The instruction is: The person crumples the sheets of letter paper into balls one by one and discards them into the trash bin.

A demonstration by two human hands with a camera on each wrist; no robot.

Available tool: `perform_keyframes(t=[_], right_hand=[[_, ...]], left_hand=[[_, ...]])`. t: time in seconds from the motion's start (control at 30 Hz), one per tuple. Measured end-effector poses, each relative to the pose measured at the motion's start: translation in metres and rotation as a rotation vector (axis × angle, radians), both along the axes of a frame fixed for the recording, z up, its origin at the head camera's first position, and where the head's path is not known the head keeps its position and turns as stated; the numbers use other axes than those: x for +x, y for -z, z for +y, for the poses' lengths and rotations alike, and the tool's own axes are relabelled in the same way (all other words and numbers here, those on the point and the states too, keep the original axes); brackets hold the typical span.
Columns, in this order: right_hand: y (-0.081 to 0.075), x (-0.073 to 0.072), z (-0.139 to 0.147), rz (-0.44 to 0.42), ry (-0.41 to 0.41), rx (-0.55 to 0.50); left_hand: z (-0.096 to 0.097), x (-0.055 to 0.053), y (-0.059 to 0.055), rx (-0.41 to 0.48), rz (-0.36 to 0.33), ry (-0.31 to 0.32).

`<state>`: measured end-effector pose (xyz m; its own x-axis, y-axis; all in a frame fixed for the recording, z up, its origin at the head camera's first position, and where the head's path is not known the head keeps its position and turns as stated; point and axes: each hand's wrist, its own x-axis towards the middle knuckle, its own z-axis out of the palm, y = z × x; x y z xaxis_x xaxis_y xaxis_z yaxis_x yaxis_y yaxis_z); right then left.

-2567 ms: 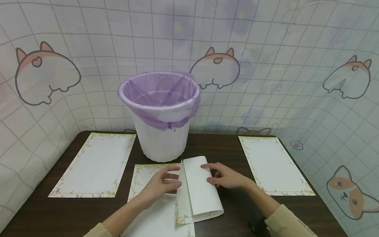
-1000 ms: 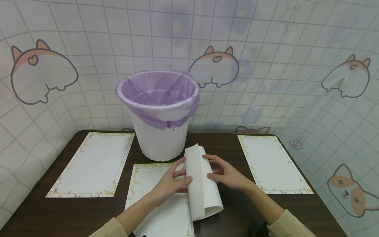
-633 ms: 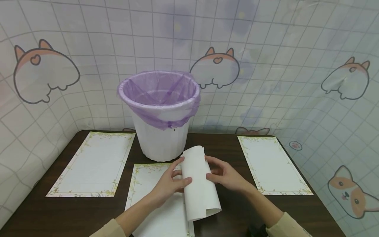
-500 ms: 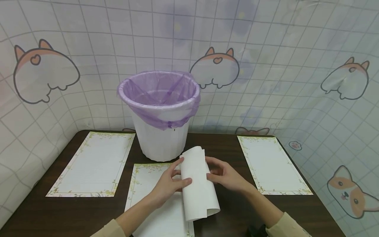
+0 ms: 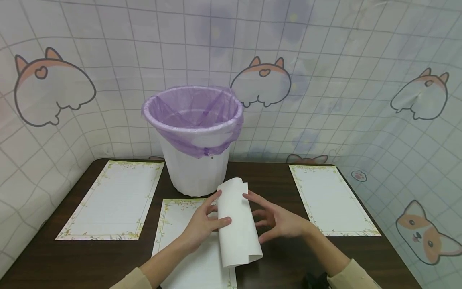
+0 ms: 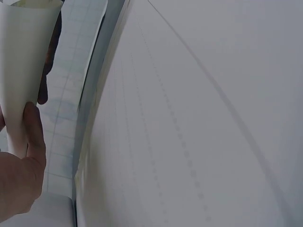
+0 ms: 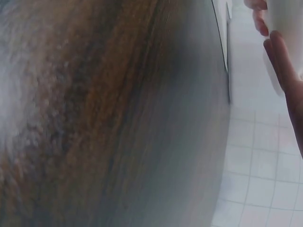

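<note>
A white sheet of paper [image 5: 236, 228], curled into a loose tube, stands slanted over the middle of the table in the head view. Its outer edge runs down the front, and the lower end gapes at the right. My left hand [image 5: 202, 224] holds its left side, thumb across the front. On the right side, my right hand [image 5: 283, 220] has its fingers spread, the index fingertip at the upper edge and the thumb low beside the paper. The left wrist view shows the tube [image 6: 23, 61] above my left hand [image 6: 21, 179].
Under my left arm lies a flat sheet with a floral border [image 5: 177, 261]. Similar sheets lie at the left [image 5: 112, 200] and right [image 5: 332, 200] of the dark table [image 5: 32, 261]. Behind the tube stands a white bin [image 5: 196, 172] with a purple liner [image 5: 195, 108]. A patterned curtain [image 5: 325, 60] surrounds the table.
The sheet went from half folded over to a rolled tube, which shifted slightly left. My right thumb has come off the tube's front and moved down, with the fingers spreading.
</note>
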<state>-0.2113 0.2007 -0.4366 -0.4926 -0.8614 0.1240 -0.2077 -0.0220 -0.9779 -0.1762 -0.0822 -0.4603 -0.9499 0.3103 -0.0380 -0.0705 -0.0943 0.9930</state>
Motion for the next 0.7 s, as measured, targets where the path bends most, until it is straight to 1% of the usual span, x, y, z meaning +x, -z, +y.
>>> perform_keyframes(t=[0.13, 0.3, 0.47, 0.7], right_hand=[[0.000, 0.002, 0.000, 0.036, -0.039, 0.034], [-0.002, 0.005, -0.003, 0.088, -0.034, 0.035], [0.000, 0.008, -0.010, 0.142, 0.021, 0.047], [0.007, 0.009, -0.022, 0.157, 0.125, 0.065]], left_hand=[[0.000, 0.000, 0.000, 0.014, -0.010, 0.007], [0.001, 0.000, 0.001, 0.044, -0.034, 0.017], [0.002, -0.001, 0.001, 0.059, -0.048, 0.015], [0.006, -0.001, 0.002, 0.081, -0.048, 0.012]])
